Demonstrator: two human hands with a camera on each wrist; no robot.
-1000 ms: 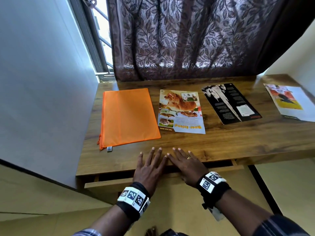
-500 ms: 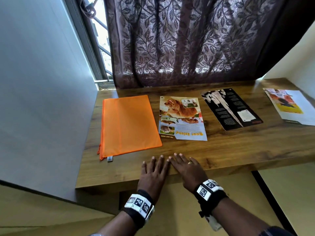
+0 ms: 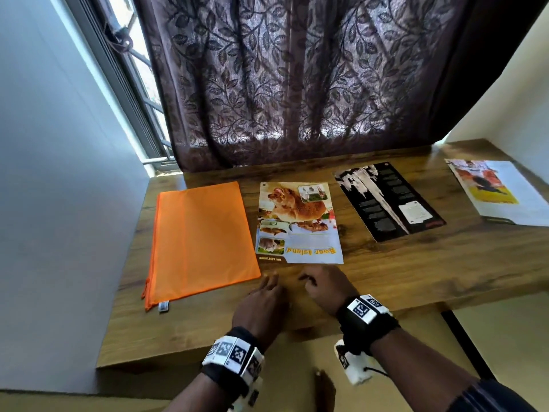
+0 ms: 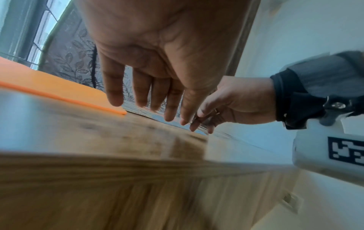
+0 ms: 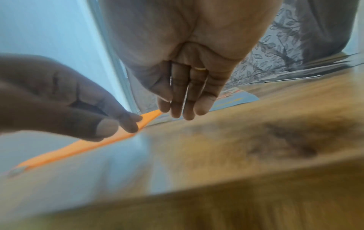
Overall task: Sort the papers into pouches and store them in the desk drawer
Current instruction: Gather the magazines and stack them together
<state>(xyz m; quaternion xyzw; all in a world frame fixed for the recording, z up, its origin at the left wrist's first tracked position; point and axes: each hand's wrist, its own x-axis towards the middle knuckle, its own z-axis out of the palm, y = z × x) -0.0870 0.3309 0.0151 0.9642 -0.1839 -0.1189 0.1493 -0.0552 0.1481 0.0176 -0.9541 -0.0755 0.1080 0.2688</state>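
head view: the flat orange zip pouch (image 3: 202, 242) lies at the left of the wooden desk (image 3: 386, 275), the bear-picture paper (image 3: 297, 224) just beside it. both hands hover near the front edge. left wrist view: the left hand (image 4: 157, 54) is loose-fingered, grasping nothing. right wrist view: the right hand (image 5: 189, 62) is relaxed, empty.
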